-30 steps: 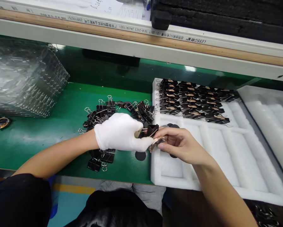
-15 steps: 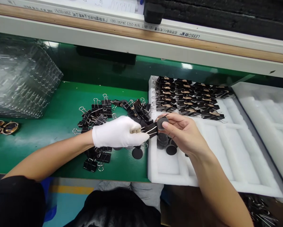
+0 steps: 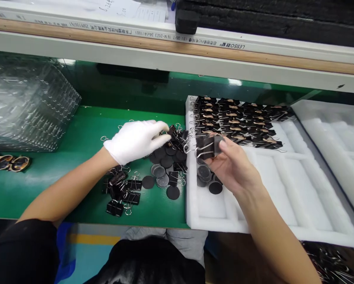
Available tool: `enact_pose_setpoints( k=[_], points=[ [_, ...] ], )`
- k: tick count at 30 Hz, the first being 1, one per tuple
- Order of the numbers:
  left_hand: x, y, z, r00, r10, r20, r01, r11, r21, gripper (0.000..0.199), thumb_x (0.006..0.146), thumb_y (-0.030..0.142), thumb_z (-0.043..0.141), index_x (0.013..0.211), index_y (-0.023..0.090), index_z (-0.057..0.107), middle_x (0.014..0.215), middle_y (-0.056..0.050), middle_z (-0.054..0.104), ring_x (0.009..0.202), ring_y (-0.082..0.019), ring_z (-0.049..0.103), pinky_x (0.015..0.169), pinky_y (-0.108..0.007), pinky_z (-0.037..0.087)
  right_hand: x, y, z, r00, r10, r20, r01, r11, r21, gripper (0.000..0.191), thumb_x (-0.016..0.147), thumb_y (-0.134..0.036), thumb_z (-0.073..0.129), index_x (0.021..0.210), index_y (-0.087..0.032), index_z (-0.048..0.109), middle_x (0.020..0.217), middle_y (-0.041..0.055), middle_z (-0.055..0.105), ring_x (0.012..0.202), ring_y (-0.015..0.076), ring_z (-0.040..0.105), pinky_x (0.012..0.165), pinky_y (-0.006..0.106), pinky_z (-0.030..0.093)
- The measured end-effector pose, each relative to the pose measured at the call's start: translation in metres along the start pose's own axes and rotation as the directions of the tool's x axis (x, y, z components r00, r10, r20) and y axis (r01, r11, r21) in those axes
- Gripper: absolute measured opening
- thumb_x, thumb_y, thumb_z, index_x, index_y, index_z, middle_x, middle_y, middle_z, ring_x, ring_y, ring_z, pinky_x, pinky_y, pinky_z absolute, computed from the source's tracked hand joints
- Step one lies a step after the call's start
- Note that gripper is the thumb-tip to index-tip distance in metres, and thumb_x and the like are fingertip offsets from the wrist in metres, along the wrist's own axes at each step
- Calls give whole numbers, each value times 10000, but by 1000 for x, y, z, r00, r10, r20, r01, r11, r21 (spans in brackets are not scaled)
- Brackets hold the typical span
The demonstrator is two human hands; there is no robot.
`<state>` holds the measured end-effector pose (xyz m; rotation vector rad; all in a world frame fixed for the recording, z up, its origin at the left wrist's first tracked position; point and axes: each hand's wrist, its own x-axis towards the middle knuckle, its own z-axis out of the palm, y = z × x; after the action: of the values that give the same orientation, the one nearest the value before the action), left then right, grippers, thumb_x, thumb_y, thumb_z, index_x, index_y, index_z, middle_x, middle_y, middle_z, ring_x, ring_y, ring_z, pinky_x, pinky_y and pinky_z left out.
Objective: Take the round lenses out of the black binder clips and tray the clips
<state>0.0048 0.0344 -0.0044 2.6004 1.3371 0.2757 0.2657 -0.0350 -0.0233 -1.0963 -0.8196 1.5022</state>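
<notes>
My right hand (image 3: 234,163) holds a black binder clip (image 3: 205,146) with wire handles over the foam tray's left part; the clip is clamped on a small part that the fingers partly hide. In a white glove, my left hand (image 3: 139,140) hovers at a pile of black binder clips (image 3: 177,136), thumb and forefinger apart, with nothing seen between them. Black round discs (image 3: 166,161) and several greyish discs (image 3: 162,180) lie below it on the green table. More loose binder clips (image 3: 132,197) lie near the left wrist.
The white foam tray (image 3: 205,224) bears rows of binder clips clamped on gold-edged pieces (image 3: 233,114), plus some discs (image 3: 215,187). Another foam tray (image 3: 336,134) stands at right. Stacked clear plastic trays (image 3: 31,106) and gold-framed dark lenses (image 3: 6,162) are at left. A shelf edge (image 3: 165,55) crosses behind.
My left hand has let go of the binder clip and moved up and left to the pile. The clip stays in my right hand, which has turned it.
</notes>
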Motion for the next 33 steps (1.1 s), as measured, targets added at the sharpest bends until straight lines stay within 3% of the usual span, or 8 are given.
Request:
enact_pose_setpoints(
  k=[4,8,11,16,19,22,28,33],
  points=[
    [12,-13,14,987,139,83,-158,934,322,405,1047,337,459,1419,339,619,1167,-84,700,826,-218,684,636,-305,366,4,2,1,993,60,-97,-47,990,135,272,738,-481,896,869,-296,745,934,-14,759,873,193,699,756,326,590],
    [19,-17,21,955,229,188,-280,905,321,253,1028,354,550,1148,232,737,1012,-79,732,846,-230,691,695,-325,417,2,3,4,985,147,-92,-128,974,185,302,696,-442,946,846,-270,748,867,-36,725,768,146,667,690,278,581],
    [18,-21,17,960,252,123,-276,925,261,243,1024,365,578,1114,219,751,1000,-67,759,852,-220,700,744,-329,445,1,3,6,984,164,-63,-148,968,202,318,662,-431,968,817,-257,751,854,-33,718,761,141,664,683,266,584],
    [7,-23,3,972,196,-129,-210,972,-104,289,1005,445,615,1098,220,770,973,-25,780,842,-171,709,786,-295,489,-1,7,2,990,33,134,-35,999,14,220,776,-452,896,849,-271,794,867,-4,723,767,138,654,718,264,572],
    [-1,-9,-4,980,180,-80,-194,955,-222,268,987,442,633,1012,209,764,893,-3,766,796,-155,692,743,-279,478,-5,13,2,941,-110,320,192,952,-238,123,846,-385,851,914,-285,830,1085,60,747,1134,221,669,855,299,582],
    [-9,8,-7,968,246,52,-230,950,-209,239,989,419,616,1001,222,751,900,6,757,809,-164,679,739,-292,459,-10,21,6,895,-71,440,256,890,-378,127,872,-335,828,996,-308,837,1351,91,691,1374,290,568,795,312,606],
    [-20,27,-6,1000,10,-4,-11,948,-318,561,856,533,710,1301,213,593,889,21,669,739,-157,623,646,-280,447,-10,30,13,946,-194,260,235,962,-137,141,827,-365,879,952,-309,844,1114,55,801,1138,241,723,963,379,605],
    [-23,40,4,1000,-22,4,23,962,-272,351,827,557,692,890,220,617,686,57,598,611,-131,543,582,-273,350,-10,26,16,980,-86,178,64,990,129,199,764,-432,923,890,-312,829,881,-1,794,765,146,726,736,274,631]
  ],
)
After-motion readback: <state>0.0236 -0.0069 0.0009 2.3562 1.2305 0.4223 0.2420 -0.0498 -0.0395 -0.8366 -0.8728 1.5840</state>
